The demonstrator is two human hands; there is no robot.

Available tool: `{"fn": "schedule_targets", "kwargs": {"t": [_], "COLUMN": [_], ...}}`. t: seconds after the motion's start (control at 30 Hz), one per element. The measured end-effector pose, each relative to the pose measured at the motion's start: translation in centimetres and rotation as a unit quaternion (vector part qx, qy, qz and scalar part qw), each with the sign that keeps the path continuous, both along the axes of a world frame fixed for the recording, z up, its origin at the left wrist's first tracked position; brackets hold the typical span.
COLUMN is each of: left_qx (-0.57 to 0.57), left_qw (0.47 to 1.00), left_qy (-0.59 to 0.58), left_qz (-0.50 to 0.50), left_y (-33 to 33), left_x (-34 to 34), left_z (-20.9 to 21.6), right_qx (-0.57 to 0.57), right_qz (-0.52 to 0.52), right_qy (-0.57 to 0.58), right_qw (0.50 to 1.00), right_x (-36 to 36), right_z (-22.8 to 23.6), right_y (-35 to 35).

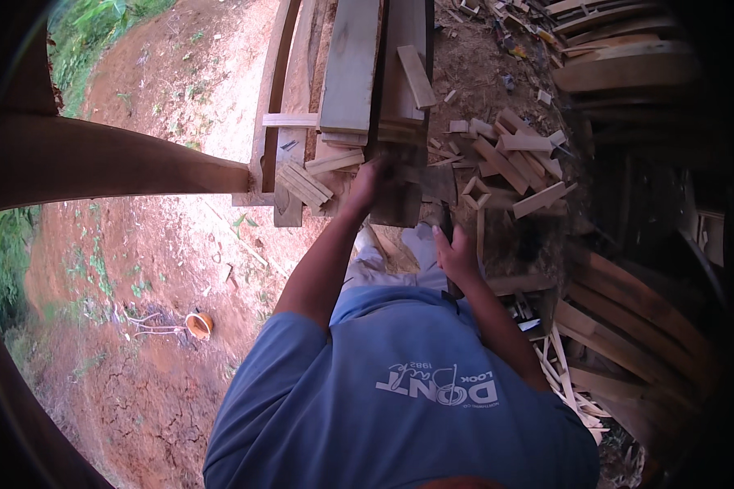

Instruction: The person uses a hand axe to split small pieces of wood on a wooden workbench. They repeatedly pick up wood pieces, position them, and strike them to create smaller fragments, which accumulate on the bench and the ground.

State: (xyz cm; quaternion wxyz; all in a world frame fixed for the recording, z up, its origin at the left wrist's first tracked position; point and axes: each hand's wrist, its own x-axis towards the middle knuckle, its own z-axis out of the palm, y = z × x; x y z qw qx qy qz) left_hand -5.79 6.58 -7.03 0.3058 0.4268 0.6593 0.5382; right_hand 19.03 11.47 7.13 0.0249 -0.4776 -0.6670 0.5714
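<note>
My left hand [369,186] is at the near end of a wooden workbench [400,213]. Its fingers curl into shadow beside a dark, blurred piece, and what they hold is hard to make out. To the right, my right hand [458,257] is wrapped round the dark handle of a hatchet-like tool [439,186]. The tool's broad, flat head points away from me, close to the bench end. Just left of my left hand lie several short wooden strips [304,184]. Beyond them, a long pale board [349,69] rests on the bench.
Wood offcuts [518,155] are heaped on the ground right of the bench. Curved planks [628,65] are stacked farther right. A thick wooden beam [114,165] reaches in from the left. An orange bowl-like container [198,325] lies on the reddish dirt [139,391].
</note>
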Motion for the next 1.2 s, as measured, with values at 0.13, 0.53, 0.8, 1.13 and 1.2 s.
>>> {"fn": "schedule_targets", "kwargs": {"t": [0.13, 0.53, 0.8, 1.13, 1.2], "left_qx": [-0.085, 0.013, 0.020, -0.136, -0.044], "left_qw": [0.978, 0.928, 0.922, 0.929, 0.933], "left_qy": [0.189, 0.351, 0.351, 0.300, 0.308], "left_qz": [-0.031, -0.123, -0.159, -0.170, -0.178], "left_y": [0.3, 2.1, 1.8, 3.4, 2.3], "left_x": [0.3, -2.2, -2.7, -3.2, -3.0], "left_z": [3.2, 3.2, 2.8, 6.3, 5.3], "right_qx": [0.012, -0.020, -0.041, -0.026, -0.030], "right_qz": [-0.066, -0.157, -0.159, -0.125, -0.123], "right_qy": [0.029, 0.053, 0.054, 0.049, 0.039], "right_qw": [0.997, 0.986, 0.985, 0.991, 0.991], "right_x": [3.3, 5.3, 5.6, 5.7, 5.4], "right_z": [-1.2, -2.9, -2.6, -2.6, -2.2], "right_y": [0.1, 0.0, -1.7, -2.5, -2.5]}}
